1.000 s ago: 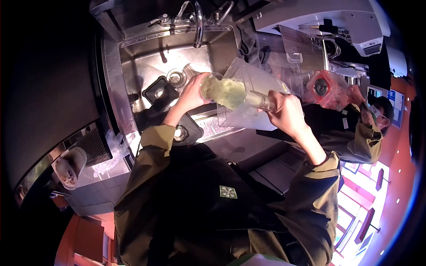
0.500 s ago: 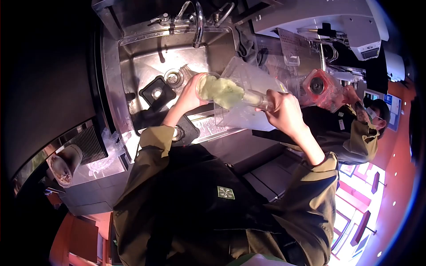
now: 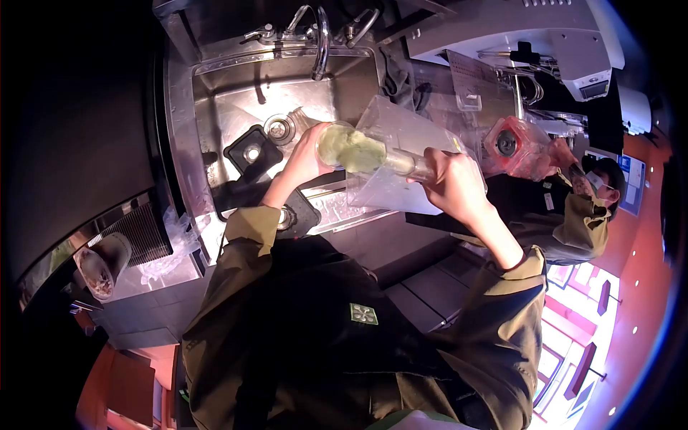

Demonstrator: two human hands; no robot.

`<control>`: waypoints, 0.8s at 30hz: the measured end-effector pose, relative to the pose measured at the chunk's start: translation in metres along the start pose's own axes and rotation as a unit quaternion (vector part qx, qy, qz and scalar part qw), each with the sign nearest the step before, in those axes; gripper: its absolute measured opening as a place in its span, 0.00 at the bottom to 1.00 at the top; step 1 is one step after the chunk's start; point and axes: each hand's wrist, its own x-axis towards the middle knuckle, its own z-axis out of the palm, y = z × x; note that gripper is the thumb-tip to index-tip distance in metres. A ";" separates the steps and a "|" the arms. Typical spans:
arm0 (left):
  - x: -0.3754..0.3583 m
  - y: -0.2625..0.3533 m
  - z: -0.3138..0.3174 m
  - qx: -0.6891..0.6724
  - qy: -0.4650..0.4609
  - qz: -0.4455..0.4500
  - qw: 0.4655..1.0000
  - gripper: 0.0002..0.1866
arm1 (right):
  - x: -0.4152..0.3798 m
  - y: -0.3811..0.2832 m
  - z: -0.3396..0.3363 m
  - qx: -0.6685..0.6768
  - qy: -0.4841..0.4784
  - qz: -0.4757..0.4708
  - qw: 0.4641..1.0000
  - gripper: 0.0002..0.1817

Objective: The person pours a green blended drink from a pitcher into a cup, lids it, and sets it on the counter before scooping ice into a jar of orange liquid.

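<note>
My left hand (image 3: 299, 163) is wrapped round the side of a clear cup (image 3: 331, 145) over the sink's right part. Pale green, slushy stuff (image 3: 362, 153) fills it and reaches toward my right hand (image 3: 457, 185). That hand is closed round a see-through, cylinder-shaped tool (image 3: 410, 165), whose near end meets the green stuff; I cannot tell its exact kind. Behind both hands stands a clear plastic panel (image 3: 401, 118), tilted in this view.
The steel sink (image 3: 208, 79) has a faucet (image 3: 321, 50) at its back and a drain (image 3: 279, 129). Black square pieces (image 3: 240, 147) lie in it. At right, a co-worker (image 3: 559, 208) holds a red-smeared clear jar (image 3: 527, 136). A plastic bag (image 3: 168, 261) and a container (image 3: 104, 276) are at left.
My right hand and the see-through tool have shifted slightly, with the tool's end a little closer to the cup. The green stuff shows a little shorter; the left hand stays nearly in place.
</note>
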 end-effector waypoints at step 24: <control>-0.009 -0.025 0.013 -0.019 0.058 0.028 0.998 0.53 | -0.005 -0.001 -0.007 0.032 0.016 -0.005 0.999 0.11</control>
